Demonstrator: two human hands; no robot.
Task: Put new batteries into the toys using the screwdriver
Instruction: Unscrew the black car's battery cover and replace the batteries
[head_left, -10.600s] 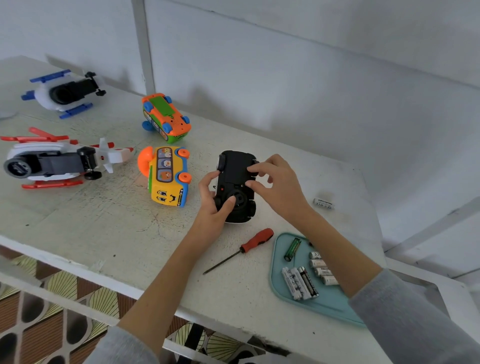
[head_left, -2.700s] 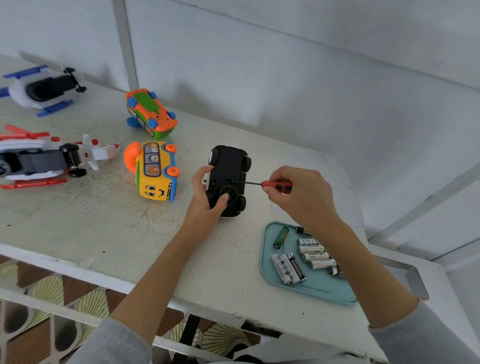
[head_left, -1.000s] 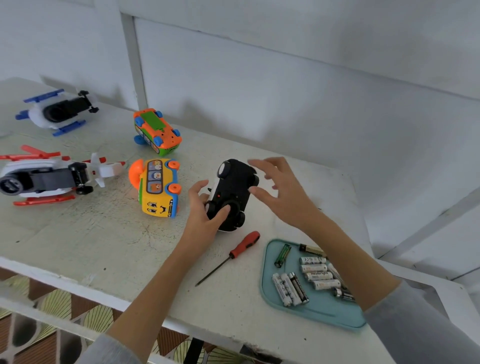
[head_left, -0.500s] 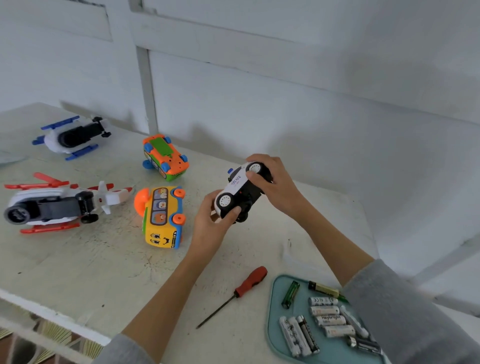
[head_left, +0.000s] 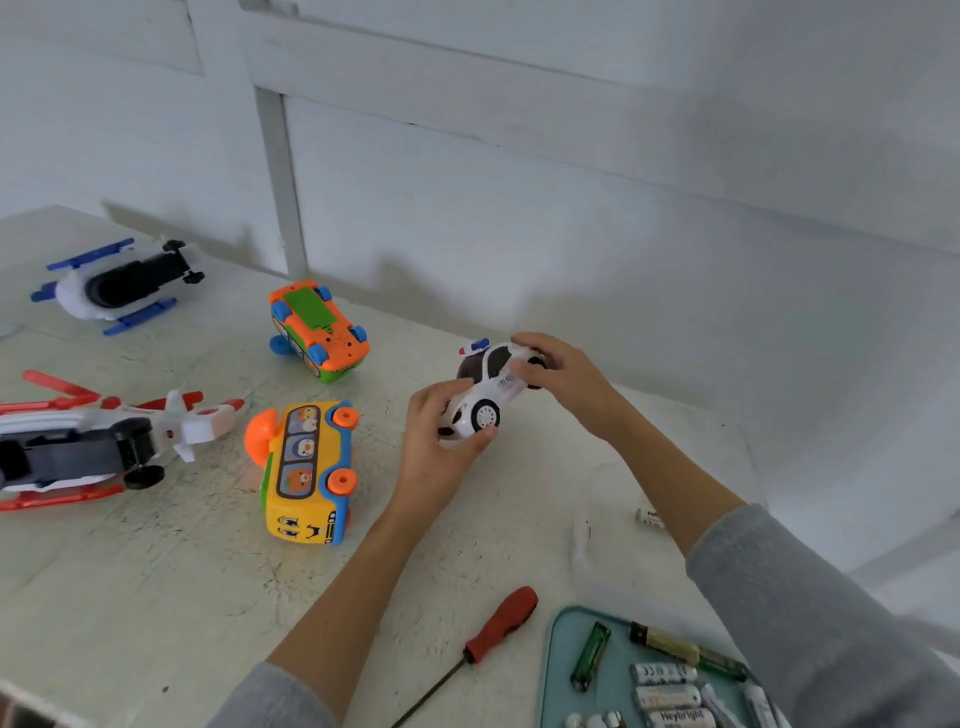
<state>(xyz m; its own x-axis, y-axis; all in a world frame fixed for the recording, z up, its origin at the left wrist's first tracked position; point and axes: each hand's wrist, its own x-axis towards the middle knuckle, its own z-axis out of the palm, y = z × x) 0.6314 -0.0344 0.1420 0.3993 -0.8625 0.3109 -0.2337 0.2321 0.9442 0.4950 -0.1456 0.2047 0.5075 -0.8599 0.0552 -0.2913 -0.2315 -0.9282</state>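
Both hands, left (head_left: 434, 447) and right (head_left: 563, 374), grip the police car (head_left: 485, 387), tilted, its length running lower-left to upper-right.

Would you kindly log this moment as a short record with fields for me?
held toy: police car, off the table
left hand: grips the car's front end
right hand: grips the car's rear end
screwdriver: lying on the table, untouched
batteries: in the teal tray
other toys: yellow bus, orange car, two helicopters
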